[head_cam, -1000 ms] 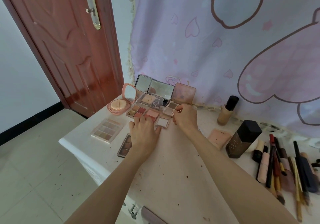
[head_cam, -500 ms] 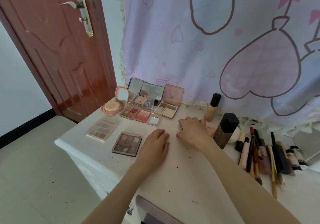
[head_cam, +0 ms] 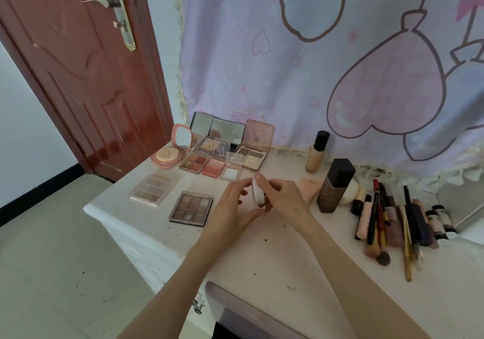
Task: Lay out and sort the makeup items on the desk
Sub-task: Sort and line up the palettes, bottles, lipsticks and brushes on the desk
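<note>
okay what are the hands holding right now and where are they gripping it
A small white round container, held on edge above the desk. The right hand grips its rim from the far side; the left hand has its fingers at the near side, though contact is unclear.

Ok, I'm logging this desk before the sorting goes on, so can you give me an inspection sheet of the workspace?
Surface: white desk, speckled with dark spots.
Job's things: open palettes in a row at the back; two closed palettes in front; bottles at right; brushes and pencils bunched at far right.
Clutter: pink sponge beside the dark bottle.
Hands: right hand pinches a small white round case held on edge; left hand cups it from the other side, fingers relaxed.
Cables: nothing seen.
Surroundings: red door, heart-print curtain, tiled floor.
</note>
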Motion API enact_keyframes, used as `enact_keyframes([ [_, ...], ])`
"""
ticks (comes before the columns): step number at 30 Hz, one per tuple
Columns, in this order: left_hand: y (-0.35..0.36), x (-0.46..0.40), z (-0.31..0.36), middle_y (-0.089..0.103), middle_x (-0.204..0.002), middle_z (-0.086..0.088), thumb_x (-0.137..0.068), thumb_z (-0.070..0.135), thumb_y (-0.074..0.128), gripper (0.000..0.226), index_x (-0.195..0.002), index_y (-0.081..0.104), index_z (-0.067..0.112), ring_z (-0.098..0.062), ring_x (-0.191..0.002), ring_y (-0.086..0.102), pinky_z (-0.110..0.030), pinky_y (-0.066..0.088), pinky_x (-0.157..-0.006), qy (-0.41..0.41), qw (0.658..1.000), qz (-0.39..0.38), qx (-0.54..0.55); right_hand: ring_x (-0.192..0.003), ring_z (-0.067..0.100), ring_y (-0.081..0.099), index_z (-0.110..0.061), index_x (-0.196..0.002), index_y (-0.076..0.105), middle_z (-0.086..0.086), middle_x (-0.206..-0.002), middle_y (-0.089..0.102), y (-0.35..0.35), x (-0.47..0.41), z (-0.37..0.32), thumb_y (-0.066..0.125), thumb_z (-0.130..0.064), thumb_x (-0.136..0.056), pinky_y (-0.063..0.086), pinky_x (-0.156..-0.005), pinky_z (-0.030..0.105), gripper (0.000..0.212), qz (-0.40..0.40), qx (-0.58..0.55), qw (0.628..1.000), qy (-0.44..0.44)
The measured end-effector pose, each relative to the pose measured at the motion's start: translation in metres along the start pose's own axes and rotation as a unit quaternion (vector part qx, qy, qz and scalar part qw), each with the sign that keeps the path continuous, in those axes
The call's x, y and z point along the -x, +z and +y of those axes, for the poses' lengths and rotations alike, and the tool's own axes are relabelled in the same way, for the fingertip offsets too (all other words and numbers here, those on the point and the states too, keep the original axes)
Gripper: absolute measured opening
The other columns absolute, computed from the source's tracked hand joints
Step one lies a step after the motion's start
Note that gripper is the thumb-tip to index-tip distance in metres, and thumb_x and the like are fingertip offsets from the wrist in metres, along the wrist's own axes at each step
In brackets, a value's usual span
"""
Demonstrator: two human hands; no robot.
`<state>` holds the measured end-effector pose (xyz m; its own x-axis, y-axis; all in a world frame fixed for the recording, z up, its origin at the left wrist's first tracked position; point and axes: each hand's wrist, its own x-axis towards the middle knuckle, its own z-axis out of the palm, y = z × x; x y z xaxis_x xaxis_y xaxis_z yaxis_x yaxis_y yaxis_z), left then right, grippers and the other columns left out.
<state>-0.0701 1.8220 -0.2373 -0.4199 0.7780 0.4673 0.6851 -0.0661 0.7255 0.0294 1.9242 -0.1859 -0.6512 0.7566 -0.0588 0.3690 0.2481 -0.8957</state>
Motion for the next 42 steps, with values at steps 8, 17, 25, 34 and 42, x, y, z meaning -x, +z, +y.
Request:
enact_keyframes([
  [8, 0.0, 0.002, 0.003, 0.044, -0.123, 0.007, -0.089, 0.027, 0.055, 0.051, -0.135, 0.038, 0.012, 0.002, -0.108, 0.043, -0.009, 0.035, -0.092, 0.061, 0.998, -0.014, -0.029, -0.064, 0.017, 0.064, -0.008, -0.079, 0.071, 0.007, -0.074, 0.072, 0.002, 0.006, 0.008, 0.053, -0.038, -0.092, 0.052, -0.06, 0.028, 0.037, -0.105, -0.279, 0.951, 0.089],
  [17, 0.003, 0.002, 0.006, 0.04, -0.114, 0.009, -0.084, 0.052, 0.036, 0.065, -0.13, 0.045, 0.008, -0.001, -0.107, 0.037, -0.006, 0.026, -0.096, 0.021, 0.998, -0.016, -0.057, -0.074, 0.017, 0.066, 0.001, -0.099, 0.066, 0.011, -0.084, 0.07, 0.007, 0.01, 0.024, 0.049, -0.035, -0.093, 0.054, -0.069, 0.027, 0.04, -0.147, -0.387, 0.903, 0.112],
  [25, 0.002, 0.005, 0.005, 0.036, -0.131, 0.009, -0.086, 0.05, 0.05, 0.064, -0.138, 0.034, 0.016, -0.005, -0.123, 0.034, -0.016, 0.026, -0.105, 0.085, 0.994, -0.021, -0.072, -0.077, 0.02, 0.061, 0.0, -0.102, 0.066, 0.013, -0.088, 0.067, 0.01, 0.009, 0.02, 0.047, -0.042, -0.093, 0.05, -0.064, 0.027, 0.046, -0.11, -0.381, 0.907, 0.143],
  [34, 0.001, 0.005, 0.004, 0.046, -0.114, 0.008, -0.087, 0.048, 0.043, 0.054, -0.131, 0.044, 0.016, -0.003, -0.106, 0.036, -0.004, 0.026, -0.094, 0.038, 0.998, 0.003, -0.052, -0.075, 0.019, 0.062, -0.001, -0.101, 0.066, 0.013, -0.086, 0.067, 0.014, 0.009, 0.024, 0.047, -0.038, -0.094, 0.05, -0.069, 0.026, 0.042, -0.112, -0.357, 0.92, 0.114],
  [42, -0.007, 0.001, 0.006, 0.044, -0.099, 0.004, -0.092, 0.031, 0.048, 0.047, -0.136, 0.037, 0.016, -0.005, -0.084, 0.045, -0.006, 0.036, -0.076, -0.054, 0.99, 0.13, 0.026, -0.101, 0.023, 0.063, -0.001, -0.121, 0.05, 0.013, -0.114, 0.061, 0.013, 0.004, 0.031, 0.062, -0.011, -0.087, 0.052, -0.089, 0.031, 0.037, -0.034, -0.438, 0.893, 0.098],
])
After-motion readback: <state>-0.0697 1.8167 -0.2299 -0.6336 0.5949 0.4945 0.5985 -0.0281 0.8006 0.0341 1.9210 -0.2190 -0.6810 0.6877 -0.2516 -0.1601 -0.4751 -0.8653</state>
